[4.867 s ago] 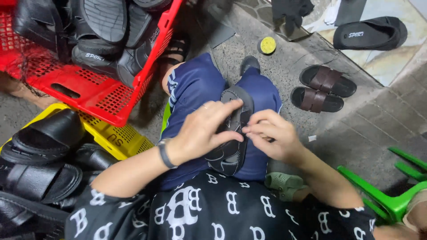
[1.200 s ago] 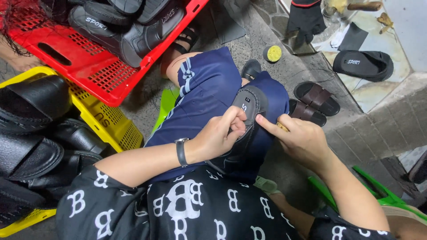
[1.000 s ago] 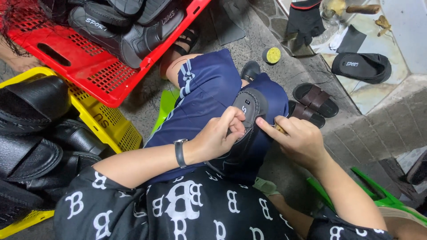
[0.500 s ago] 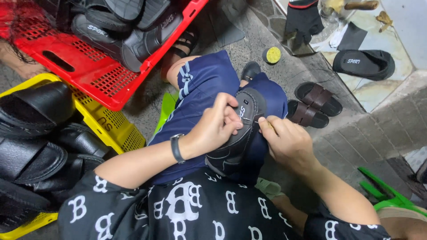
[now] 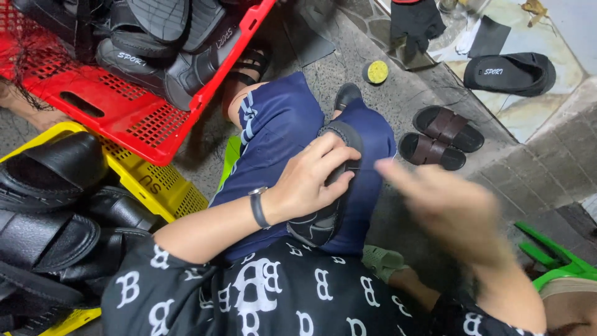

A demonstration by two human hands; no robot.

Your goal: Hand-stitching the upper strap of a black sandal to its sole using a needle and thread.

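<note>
Layout, head view: sandal on lap, crates to the left.
Sandal (image 5: 329, 186) lies on right thigh under left hand (image 5: 308, 180); right hand (image 5: 448, 211) beside it, apart. Two crates (image 5: 124, 112) left, holding footwear; sandal pair (image 5: 438, 137) on floor right.

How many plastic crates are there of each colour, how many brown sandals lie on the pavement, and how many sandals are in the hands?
Red plastic lattice crate: 1
Yellow plastic lattice crate: 1
Brown two-strap slide sandals: 2
Black rubber sandal gripped by the left hand: 1
Total: 5

Crates (image 5: 134, 118) left; brown sandals (image 5: 441, 137) right, pavement btwn
</note>
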